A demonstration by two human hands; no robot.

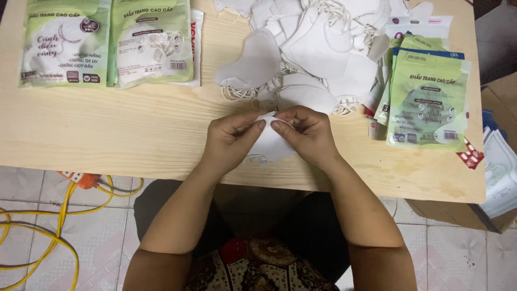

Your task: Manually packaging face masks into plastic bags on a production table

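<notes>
Both hands meet at the centre of the view over the near edge of a pale wooden table (107,129). Left hand (231,141): fingers curled, thumb and forefinger pinching the top edge of a white face mask (269,144). Right hand (306,134): same pinch on the mask's upper edge, fingertips almost touching those of the left. Mask: lies flat on the table under and between the hands, mostly covered by them; its ear loops are hard to make out.

At 12 o'clock from the hands: heap of loose white masks (312,48) with tangled ear loops, the far part cut off by the frame top. At 10 to 11 o'clock: two green-and-white mask packets (107,40), tops cut off, a third item half hidden beneath the right one. At 2 to 3 o'clock: stack of green packets (428,99), lower ones largely hidden.

At 7 to 8 o'clock, on the tiled floor: yellow cable (48,226) and an orange power strip (78,178), partly under the table. At 4 o'clock: cardboard box (458,213) with papers, cut off at the right edge.
</notes>
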